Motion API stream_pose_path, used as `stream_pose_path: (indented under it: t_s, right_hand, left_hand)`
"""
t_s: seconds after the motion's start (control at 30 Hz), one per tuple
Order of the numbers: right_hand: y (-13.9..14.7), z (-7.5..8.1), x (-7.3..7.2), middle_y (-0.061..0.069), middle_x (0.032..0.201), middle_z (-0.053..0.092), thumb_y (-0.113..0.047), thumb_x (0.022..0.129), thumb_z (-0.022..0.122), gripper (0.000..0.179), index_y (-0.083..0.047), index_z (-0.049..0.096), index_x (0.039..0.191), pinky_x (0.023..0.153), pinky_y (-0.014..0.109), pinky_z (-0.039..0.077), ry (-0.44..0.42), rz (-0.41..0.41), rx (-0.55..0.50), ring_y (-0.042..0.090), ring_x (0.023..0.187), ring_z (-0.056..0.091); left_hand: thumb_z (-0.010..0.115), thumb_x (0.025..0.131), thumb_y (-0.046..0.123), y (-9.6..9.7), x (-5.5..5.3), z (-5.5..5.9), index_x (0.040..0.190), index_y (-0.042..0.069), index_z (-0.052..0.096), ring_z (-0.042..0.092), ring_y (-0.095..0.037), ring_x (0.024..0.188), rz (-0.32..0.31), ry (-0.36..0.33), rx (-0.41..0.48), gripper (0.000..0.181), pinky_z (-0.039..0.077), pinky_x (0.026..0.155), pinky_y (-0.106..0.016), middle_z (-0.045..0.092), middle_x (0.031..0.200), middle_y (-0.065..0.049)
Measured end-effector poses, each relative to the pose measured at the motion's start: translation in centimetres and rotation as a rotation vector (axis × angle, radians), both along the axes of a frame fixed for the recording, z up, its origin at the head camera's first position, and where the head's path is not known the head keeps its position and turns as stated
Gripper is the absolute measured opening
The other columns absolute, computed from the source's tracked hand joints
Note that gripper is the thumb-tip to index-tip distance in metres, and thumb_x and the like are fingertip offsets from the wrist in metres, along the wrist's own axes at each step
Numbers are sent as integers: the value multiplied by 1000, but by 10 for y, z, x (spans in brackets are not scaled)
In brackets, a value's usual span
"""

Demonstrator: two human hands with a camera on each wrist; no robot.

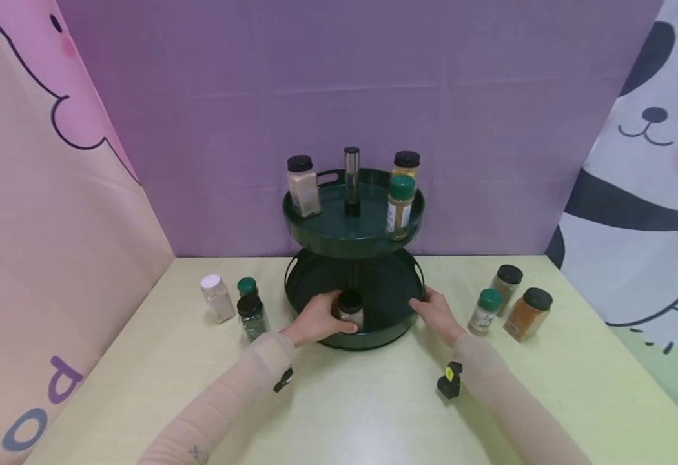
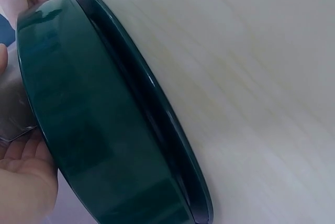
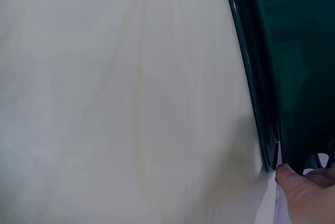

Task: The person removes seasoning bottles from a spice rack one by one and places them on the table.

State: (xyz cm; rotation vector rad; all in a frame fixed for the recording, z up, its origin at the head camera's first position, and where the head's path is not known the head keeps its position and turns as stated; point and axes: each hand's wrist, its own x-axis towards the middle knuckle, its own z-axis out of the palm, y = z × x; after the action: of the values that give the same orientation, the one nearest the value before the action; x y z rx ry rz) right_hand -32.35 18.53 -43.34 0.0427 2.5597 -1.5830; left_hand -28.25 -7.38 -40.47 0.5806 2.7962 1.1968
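Note:
A dark green two-tier turntable stands on the table, a metal post rising through its middle. Inside the lower tier, near the front rim, is a black-lidded spice jar. My left hand grips this jar, thumb across its front and fingers behind. The left wrist view shows the clear jar just inside the tier's wall, above the fingers. At the lower tier's right side, my right hand grips the rim by the handle cutout. Its thumb presses the outer wall in the right wrist view.
On the upper tier stand a pale spice jar, a green-lidded jar and a yellow jar. Left on the table are a white-lidded jar and two others; right, an orange jar beside two more.

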Motion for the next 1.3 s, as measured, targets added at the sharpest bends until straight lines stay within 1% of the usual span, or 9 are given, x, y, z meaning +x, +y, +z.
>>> stream_pose_path:
  t_s: [0.37, 0.57, 0.7, 0.8, 1.03, 1.3]
  right_hand:
    - [1, -1, 0, 28, 139, 37, -14, 93, 43, 55, 7, 25, 140, 106, 46, 34, 13, 15, 5, 38, 128, 38]
    - [1, -2, -1, 28, 138, 38, -15, 93, 44, 55, 6, 26, 141, 106, 46, 34, 9, 2, 0, 37, 127, 39]
    - [1, -3, -1, 28, 138, 38, -15, 92, 44, 56, 6, 26, 140, 106, 46, 34, 13, 4, 0, 37, 127, 39]
    - [1, -3, -2, 28, 138, 38, -15, 93, 44, 55, 6, 26, 140, 106, 45, 34, 15, 3, -7, 37, 127, 39]
    - [1, -2, -1, 28, 137, 39, -15, 93, 44, 55, 6, 26, 140, 105, 46, 35, 20, 1, 8, 37, 126, 40]
    - [1, -3, -1, 29, 138, 38, -16, 93, 43, 55, 7, 25, 140, 106, 46, 34, 20, 7, 13, 38, 127, 39]
  left_hand:
    - [77, 72, 29, -1, -1, 1, 118, 6, 55, 54, -17, 89, -5, -1, 6, 56, 48, 78, -32, 62, 106, -4]
    - [77, 72, 30, -2, 0, 4, 118, 6, 55, 53, -16, 87, 1, 8, 16, 56, 48, 76, -30, 62, 105, -4]
    - [77, 71, 29, -4, 1, 8, 116, 7, 56, 53, -15, 82, 2, 27, 43, 54, 47, 70, -28, 62, 99, -3]
    - [77, 71, 30, -5, 1, 11, 116, 8, 56, 53, -15, 81, 0, 33, 59, 54, 47, 69, -27, 62, 96, -2]
    - [77, 72, 29, -9, 2, 17, 116, 9, 56, 57, -15, 87, 2, 22, 79, 53, 50, 76, -29, 63, 102, -2]
    - [77, 72, 27, -13, 3, 21, 115, 9, 56, 58, -16, 92, 26, 26, 92, 50, 51, 80, -31, 63, 105, -3]
